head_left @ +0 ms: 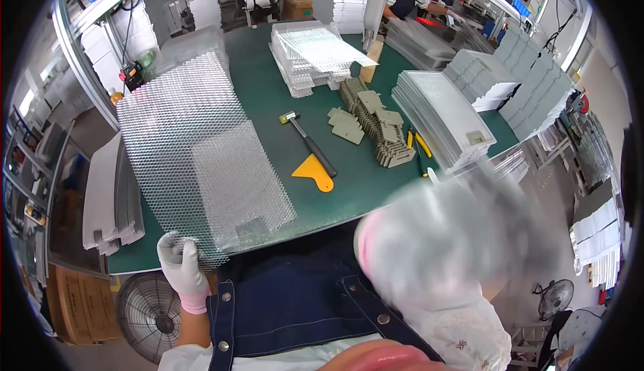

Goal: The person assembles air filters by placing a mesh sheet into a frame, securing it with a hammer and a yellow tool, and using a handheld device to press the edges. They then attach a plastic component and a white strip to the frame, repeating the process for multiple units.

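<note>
My left hand (182, 269), in a white glove with a pink cuff, pinches the near edge of a large silvery mesh sheet (178, 129) at the table's left front. Over the sheet's near right part lies a smaller, paler mesh piece (235, 183) with a notched edge. My right hand (416, 243) is a white blur past the table's front edge, its fingers smeared by motion. A grey translucent blur (513, 217) shows beside it, and I cannot make out what it is. A hammer (312, 144) and a yellow scraper (315, 173) lie mid-table.
Grey-green notched plates (379, 124) stand in a row right of the hammer, beside yellow-handled pliers (422, 144). Stacked panels (443, 119) fill the right side; a mesh stack (312, 56) sits at the back. Curved panels (111, 200) stand at left. A floor fan (149, 314) is below.
</note>
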Tool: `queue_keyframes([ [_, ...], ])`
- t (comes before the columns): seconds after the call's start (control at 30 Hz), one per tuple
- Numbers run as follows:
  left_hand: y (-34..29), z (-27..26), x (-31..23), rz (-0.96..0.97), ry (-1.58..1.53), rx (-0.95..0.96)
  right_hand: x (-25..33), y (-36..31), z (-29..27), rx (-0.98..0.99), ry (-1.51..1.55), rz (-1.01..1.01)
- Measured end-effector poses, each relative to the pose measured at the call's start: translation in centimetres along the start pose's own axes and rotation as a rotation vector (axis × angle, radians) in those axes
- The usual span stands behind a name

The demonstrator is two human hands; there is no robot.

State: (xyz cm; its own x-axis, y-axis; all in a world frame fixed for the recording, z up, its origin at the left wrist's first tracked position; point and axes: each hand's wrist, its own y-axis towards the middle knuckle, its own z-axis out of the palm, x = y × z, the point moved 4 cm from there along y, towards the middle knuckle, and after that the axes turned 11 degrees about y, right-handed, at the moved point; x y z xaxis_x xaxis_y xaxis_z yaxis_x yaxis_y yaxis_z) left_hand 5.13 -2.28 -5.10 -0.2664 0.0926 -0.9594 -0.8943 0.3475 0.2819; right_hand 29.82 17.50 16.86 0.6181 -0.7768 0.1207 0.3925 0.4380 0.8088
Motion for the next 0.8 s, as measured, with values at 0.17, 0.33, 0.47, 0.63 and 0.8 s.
queue_keyframes([
  [0.17,0.1,0.1,-0.4,0.025,0.044,0.065,-10.5,-4.6,-1.6,0.560,-0.162,0.955],
  [0.33,0.3,0.2,-0.7,0.019,0.117,0.033,-14.3,-14.7,-7.4,0.564,0.075,1.603],
  [0.47,0.9,2.2,-2.1,-0.123,0.226,-0.006,-11.8,-16.2,-6.0,0.555,-0.056,1.310],
  [0.63,2.7,2.0,0.8,0.038,0.548,0.047,-14.7,-19.2,-6.4,0.694,-0.557,1.124],
  [0.8,4.0,2.0,3.6,0.054,0.823,0.077,-16.7,-22.6,-6.9,0.908,-0.816,1.058],
])
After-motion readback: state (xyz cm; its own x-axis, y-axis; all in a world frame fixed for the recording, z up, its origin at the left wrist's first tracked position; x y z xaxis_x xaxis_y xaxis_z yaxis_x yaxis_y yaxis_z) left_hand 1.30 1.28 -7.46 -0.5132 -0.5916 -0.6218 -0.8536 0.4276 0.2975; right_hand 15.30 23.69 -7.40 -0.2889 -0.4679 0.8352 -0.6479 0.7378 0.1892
